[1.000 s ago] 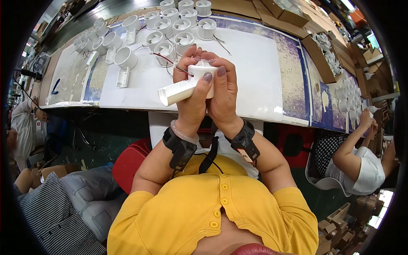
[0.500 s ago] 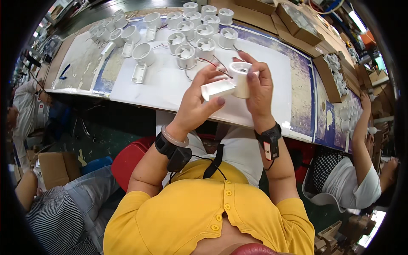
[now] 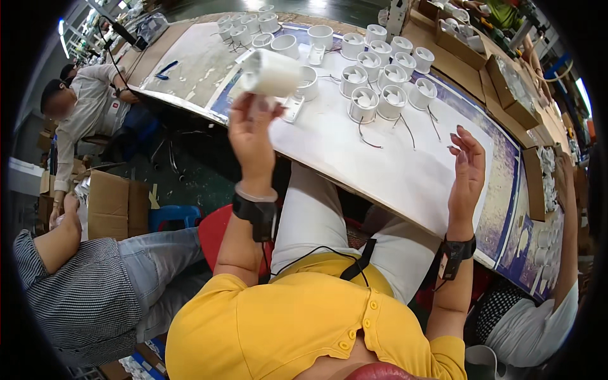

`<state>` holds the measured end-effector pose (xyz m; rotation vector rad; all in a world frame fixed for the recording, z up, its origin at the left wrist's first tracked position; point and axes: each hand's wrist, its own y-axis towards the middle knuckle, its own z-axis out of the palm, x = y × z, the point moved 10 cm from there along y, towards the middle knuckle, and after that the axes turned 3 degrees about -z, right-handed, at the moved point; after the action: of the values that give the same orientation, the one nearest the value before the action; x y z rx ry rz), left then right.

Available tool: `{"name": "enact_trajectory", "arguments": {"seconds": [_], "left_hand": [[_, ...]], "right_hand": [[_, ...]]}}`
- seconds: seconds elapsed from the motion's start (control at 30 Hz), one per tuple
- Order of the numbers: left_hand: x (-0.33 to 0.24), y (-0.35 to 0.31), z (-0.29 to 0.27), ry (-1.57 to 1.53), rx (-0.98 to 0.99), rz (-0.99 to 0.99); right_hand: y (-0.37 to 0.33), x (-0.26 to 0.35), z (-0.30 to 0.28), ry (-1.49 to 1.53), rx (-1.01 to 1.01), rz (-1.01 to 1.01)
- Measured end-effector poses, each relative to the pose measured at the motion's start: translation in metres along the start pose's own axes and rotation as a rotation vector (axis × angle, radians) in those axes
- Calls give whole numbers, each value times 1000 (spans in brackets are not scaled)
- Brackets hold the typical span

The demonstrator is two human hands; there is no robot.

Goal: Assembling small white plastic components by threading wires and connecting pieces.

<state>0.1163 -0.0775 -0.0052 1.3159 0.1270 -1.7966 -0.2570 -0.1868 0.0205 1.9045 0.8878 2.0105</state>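
A white cylindrical fan housing (image 3: 278, 73), tipped on its side and slightly blurred, is held up over the left part of the worktable. My left hand (image 3: 252, 130) grips it from below with the fingers closed on it. Beyond it stand a white round housing (image 3: 308, 82) and a white rectangular box-like piece (image 3: 293, 109) on the white board (image 3: 354, 152). My right hand (image 3: 465, 168) hovers over the board's right side, empty, its fingers loosely bent and apart. Nearest to it are several white housings with fan blades (image 3: 392, 101) and trailing wires.
More white housings (image 3: 247, 24) stand at the far left, near blue-handled pliers (image 3: 166, 70). Cardboard boxes (image 3: 514, 88) line the right side, with a co-worker's arm (image 3: 567, 221) beyond. Other people sit at left, beside a cardboard box (image 3: 109, 202).
My left hand has moved left and up with the fan housing. The right hand has let go of it and swung right, now empty. The view has turned left.
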Motion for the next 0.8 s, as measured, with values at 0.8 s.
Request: {"name": "enact_trajectory", "arguments": {"seconds": [0.8], "left_hand": [[46, 29, 26, 1091, 254, 25]], "right_hand": [[-27, -84, -55, -470, -58, 346]]}}
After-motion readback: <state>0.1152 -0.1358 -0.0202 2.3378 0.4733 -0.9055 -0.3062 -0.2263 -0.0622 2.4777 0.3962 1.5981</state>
